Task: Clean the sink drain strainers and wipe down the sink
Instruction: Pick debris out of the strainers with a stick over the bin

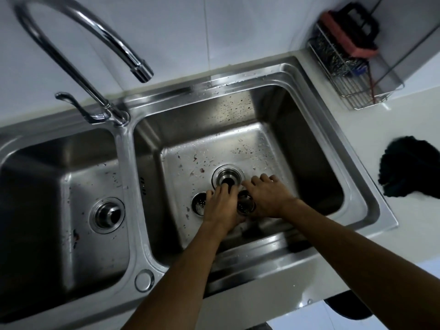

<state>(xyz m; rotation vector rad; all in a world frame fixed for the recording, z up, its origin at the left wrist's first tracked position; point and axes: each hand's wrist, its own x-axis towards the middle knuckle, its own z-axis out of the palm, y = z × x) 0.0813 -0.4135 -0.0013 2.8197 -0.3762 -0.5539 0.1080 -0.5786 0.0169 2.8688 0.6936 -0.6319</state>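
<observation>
Both hands reach into the right basin at lower centre of the frame; the left hand (pixel 222 204) lies palm-down, fingers spread and reaching over the rim of the open drain (pixel 228 179), gripping nothing that can be seen; the right hand (pixel 266 198) rests beside it, fingers curled, and whether it grips anything cannot be told. One perforated steel strainer (pixel 198 204) sits on the basin floor just left of the left hand, partly hidden by it; a second strainer (pixel 246 206) shows between the two hands, upright and dark inside. Stainless sink (pixel 123 148) surfaces are brushed metal, flecked with droplets and small reddish scraps (densest around the drain). At left, the other basin keeps its domed stopper (pixel 107 215) seated; a curved chrome faucet (pixel 78 44) arcs across the upper left. Upper right holds a wire rack (pixel 371 96) with steel wool (pixel 333 57) and a red-edged brush (pixel 350 29); a dark crumpled cloth (pixel 412 169) lies on the white counter at right.
</observation>
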